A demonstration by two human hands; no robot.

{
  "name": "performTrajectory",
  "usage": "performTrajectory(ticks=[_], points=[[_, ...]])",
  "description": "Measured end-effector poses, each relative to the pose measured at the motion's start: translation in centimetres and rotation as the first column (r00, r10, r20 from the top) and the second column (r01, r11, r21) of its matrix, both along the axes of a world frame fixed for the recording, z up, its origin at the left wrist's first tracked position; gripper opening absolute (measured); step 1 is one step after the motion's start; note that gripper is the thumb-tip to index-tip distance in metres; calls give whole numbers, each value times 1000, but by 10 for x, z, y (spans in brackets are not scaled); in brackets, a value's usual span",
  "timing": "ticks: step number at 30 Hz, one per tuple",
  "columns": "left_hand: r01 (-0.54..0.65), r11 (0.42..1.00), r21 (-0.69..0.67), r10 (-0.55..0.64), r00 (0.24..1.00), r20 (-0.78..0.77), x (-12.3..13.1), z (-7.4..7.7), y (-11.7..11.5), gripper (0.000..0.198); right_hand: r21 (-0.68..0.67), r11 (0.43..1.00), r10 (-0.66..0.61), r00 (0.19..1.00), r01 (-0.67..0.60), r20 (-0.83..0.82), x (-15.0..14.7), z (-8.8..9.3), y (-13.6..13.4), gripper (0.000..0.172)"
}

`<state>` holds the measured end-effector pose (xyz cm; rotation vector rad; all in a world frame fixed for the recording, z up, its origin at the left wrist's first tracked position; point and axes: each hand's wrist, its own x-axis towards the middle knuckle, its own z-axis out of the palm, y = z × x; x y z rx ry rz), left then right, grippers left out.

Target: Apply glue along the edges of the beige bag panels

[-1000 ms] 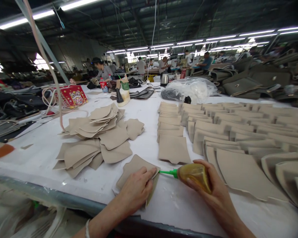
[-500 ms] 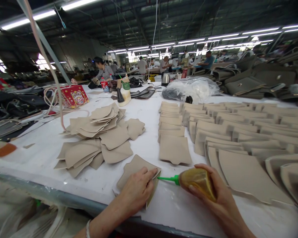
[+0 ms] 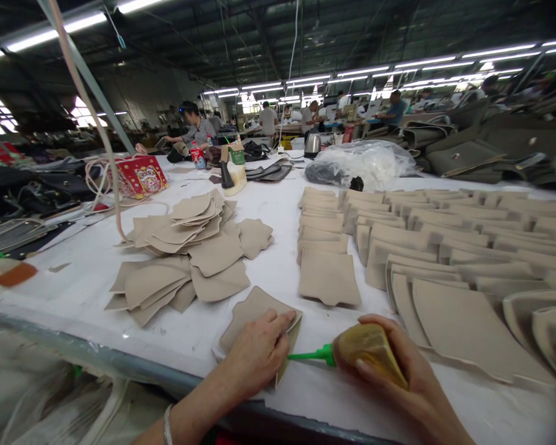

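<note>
Head view, near edge of the white table (image 3: 306, 395): my left hand (image 3: 258, 353) lies flat, fingers together, pressing on the beige cut piece (image 3: 252, 307) without gripping it. Just right of it, the green nozzle (image 3: 311, 356) meets the piece's right edge. My right hand (image 3: 405, 386) is clamped round the glue bottle (image 3: 368, 358), which lies nearly level, long axis left-to-right, tip pointing left. Best, I judge: firm press, light even squeeze.

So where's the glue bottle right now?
Head view, low centre-right: the glue bottle sits in the right hand, green nozzle at the beige piece under the left hand.
</note>
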<state>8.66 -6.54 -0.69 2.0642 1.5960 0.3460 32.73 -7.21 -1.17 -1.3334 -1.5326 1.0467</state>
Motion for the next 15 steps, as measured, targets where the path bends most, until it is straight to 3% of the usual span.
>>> performTrajectory(ticks=[6,11,13,15], points=[[-8,1000,-22,9,999,41,0,1,0,47,1,999,-48,999,48,10,1,0,-2,50],[-22,999,-31,25,996,89,-1,0,1,49,-171,985,-45,980,11,-196,-5,2,-16,53],[-32,999,-34,36,992,125,-1,1,1,50,-306,952,-147,904,19,-401,-5,2,-19,57],[-38,998,-56,46,986,158,-1,2,1,49,-462,887,-319,737,9,-596,-1,3,-19,60]])
